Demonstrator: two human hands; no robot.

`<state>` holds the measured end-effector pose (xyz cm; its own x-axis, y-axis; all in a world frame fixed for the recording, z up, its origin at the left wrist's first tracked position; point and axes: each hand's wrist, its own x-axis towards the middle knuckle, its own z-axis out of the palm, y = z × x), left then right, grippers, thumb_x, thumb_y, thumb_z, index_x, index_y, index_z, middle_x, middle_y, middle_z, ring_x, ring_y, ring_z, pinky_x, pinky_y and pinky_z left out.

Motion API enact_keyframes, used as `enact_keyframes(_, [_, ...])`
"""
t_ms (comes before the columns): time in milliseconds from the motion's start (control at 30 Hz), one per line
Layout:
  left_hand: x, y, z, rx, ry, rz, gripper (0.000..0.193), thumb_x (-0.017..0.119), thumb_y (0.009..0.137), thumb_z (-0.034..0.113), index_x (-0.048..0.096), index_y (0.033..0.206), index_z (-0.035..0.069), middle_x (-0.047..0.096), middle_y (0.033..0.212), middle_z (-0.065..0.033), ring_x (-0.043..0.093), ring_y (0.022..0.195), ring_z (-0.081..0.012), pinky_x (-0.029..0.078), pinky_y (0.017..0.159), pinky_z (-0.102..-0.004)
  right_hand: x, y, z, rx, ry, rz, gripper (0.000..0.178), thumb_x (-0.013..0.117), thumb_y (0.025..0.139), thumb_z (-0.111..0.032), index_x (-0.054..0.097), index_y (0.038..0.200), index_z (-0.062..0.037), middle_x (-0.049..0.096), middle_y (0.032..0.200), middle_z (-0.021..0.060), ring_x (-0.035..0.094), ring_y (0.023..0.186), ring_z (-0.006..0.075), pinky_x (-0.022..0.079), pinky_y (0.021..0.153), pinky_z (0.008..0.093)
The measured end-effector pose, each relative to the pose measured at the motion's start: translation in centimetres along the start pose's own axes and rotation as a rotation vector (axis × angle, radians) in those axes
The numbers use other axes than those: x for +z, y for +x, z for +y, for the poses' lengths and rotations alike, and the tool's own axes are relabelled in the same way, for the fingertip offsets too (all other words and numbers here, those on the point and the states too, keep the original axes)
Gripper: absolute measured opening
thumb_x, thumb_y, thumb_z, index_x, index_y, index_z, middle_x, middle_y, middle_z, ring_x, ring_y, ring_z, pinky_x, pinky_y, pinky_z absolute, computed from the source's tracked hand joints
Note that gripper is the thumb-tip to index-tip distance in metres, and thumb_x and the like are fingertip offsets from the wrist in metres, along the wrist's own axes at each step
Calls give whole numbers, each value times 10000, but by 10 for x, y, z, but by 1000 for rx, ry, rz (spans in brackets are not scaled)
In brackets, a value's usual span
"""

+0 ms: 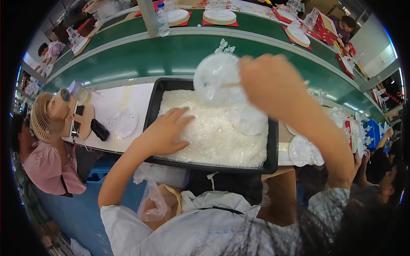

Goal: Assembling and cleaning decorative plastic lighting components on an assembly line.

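A black tray (147, 113) of sparkling white granules (213, 143) lies before me. My left hand (168, 132) rests on the granules at the left, fingers spread, holding nothing. Over the tray's far right side, my right hand (271, 83) is closed and blurred by motion. A thin pale stick (230, 85) juts from its fist. By its fingers is a clear plastic round piece (213, 72), raised above the granules and apparently held too; its exact grip is hidden. Below the right hand, another clear disc (250, 120) shows over the granules.
Beyond the tray runs a green conveyor (141, 64). A beige fan (47, 117), a black object (99, 129) and a clear piece (126, 123) are at left; clear pieces (303, 150) lie at right. A bottle (162, 19) stands behind. Other people work on both sides.
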<state>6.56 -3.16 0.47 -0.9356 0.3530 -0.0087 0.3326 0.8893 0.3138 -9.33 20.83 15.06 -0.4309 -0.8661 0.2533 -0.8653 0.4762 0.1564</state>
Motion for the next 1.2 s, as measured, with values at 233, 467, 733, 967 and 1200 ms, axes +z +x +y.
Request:
enact_keyframes(233, [23, -8, 20, -376, -99, -11, 921, 815, 757, 259, 334, 1453, -104, 456, 1428, -323, 463, 1303, -495, 382, 1121, -451, 70, 21, -66, -125, 172, -329, 123, 692, 749, 10, 748, 856, -15, 722, 896, 185, 728, 900, 340, 598, 697, 410])
enact_keyframes(467, [33, 20, 28, -168, -352, 220, 920, 798, 741, 142, 297, 1475, -95, 456, 1446, -287, 475, 1322, -431, 393, 1121, -432, 73, 32, -46, 34, 291, -408, 137, 673, 755, -62, 706, 841, 39, 692, 836, 253, 711, 832, 384, 578, 720, 444])
enact_keyframes(733, [20, 2, 18, -400, -12, -40, 1104, 850, 680, 445, 295, 1516, -17, 352, 1504, -342, 385, 1373, -494, 381, 1129, -474, 54, 3, -3, -286, 404, -454, 577, 871, 694, -305, 641, 1164, -62, 631, 1132, 127, 627, 1077, 320, 509, 918, 401])
enact_keyframes(967, [23, 9, 27, -439, -227, -78, 721, 828, 701, 248, 530, 1279, -66, 586, 1260, -296, 580, 1181, -438, 473, 997, -460, 88, 0, -25, -567, 173, -384, 409, 818, 730, -383, 666, 867, -28, 615, 835, 100, 661, 884, 295, 547, 736, 419])
enact_keyframes(1200, [23, 2, 13, -174, -410, 336, 672, 823, 698, 214, 552, 1249, -58, 614, 1194, -282, 603, 1142, -421, 489, 962, -443, 75, -5, -52, -391, 320, -335, 436, 801, 777, -378, 634, 964, -21, 673, 763, 149, 694, 763, 352, 548, 673, 436])
